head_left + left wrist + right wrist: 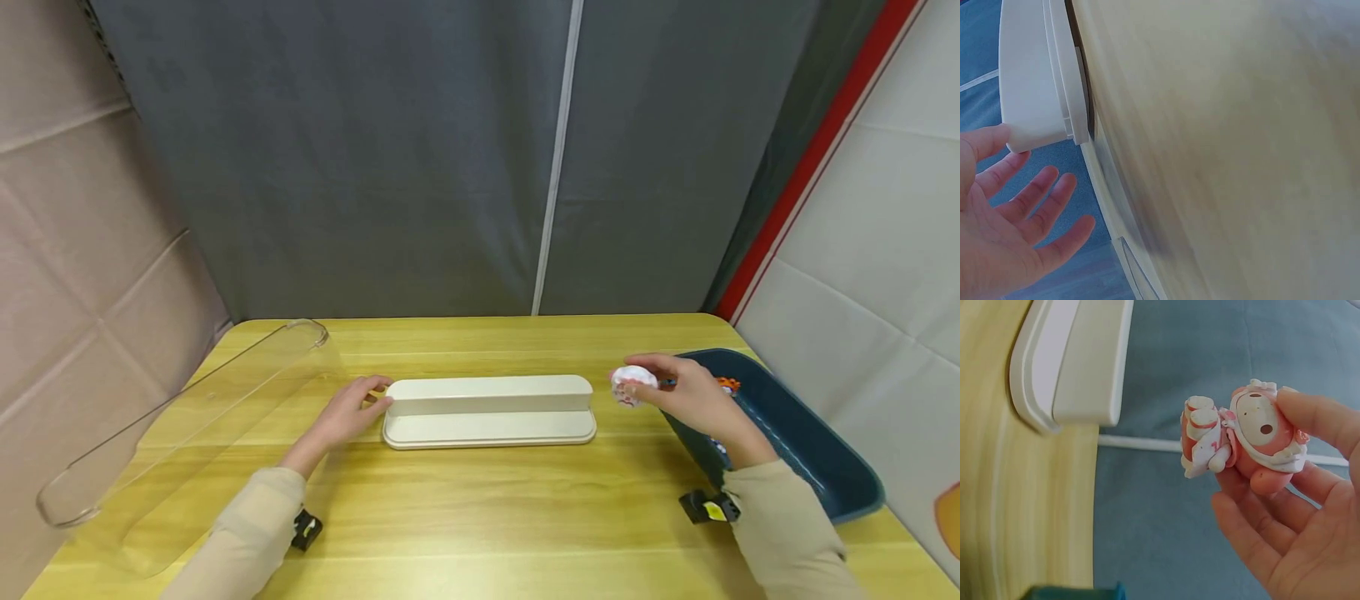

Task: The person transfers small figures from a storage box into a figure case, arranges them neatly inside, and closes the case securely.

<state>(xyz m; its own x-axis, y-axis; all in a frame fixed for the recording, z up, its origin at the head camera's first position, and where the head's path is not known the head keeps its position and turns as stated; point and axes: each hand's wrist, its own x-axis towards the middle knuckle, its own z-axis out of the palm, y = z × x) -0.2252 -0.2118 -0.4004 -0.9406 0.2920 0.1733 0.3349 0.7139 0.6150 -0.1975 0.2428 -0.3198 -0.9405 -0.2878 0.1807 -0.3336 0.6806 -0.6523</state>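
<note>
A long cream stepped base (489,408) lies across the middle of the yellow wooden table (480,517). My left hand (347,414) rests with straight fingers against the base's left end; in the left wrist view the thumb touches the base (1035,75) while the fingers (1047,200) stay spread. My right hand (686,396) hovers just right of the base and pinches a small pink and white toy figure (632,385). In the right wrist view the figure (1244,437) sits between thumb and fingertips, a short way from the base's end (1075,362).
A clear long plastic cover (180,425) lies tilted at the table's left edge. A dark blue bin (795,433) holding small toys stands at the right edge, under my right forearm. Grey curtain hangs behind the table.
</note>
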